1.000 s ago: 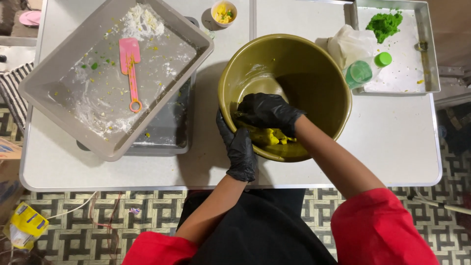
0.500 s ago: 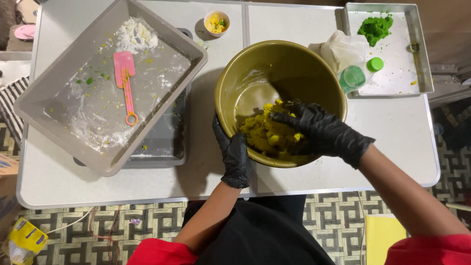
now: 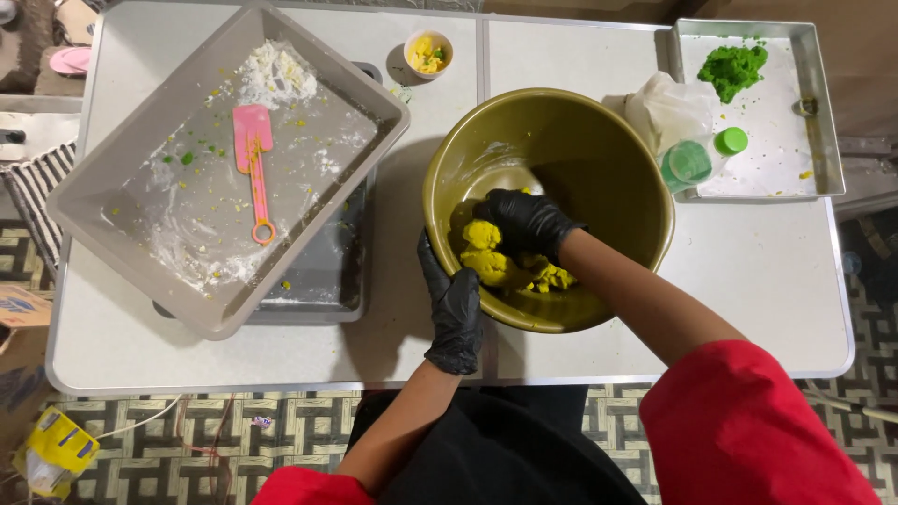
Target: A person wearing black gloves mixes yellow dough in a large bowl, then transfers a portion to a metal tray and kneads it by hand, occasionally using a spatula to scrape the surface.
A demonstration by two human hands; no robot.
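A large olive-green bowl [image 3: 599,159] stands on the white table [image 3: 748,271] in front of me. Inside it lies a lump of yellow dough [image 3: 491,257] with loose crumbs. My right hand [image 3: 528,223], in a black glove, reaches into the bowl with its fingers curled and pressed onto the dough. My left hand [image 3: 454,309], also gloved in black, grips the bowl's near left rim from outside.
A grey tray [image 3: 122,234] at the left holds flour smears and a pink spatula [image 3: 254,168], resting on a darker tray. A small cup [image 3: 427,51] of yellow bits sits behind. At the right, a metal tray [image 3: 823,112] holds green dough [image 3: 732,67]; a green-capped bottle [image 3: 697,157] and white bag lie beside it.
My right hand has swung from the bowl's right side back to its middle and closed onto the dough, gathering it into a tighter lump. My left hand stays on the rim.
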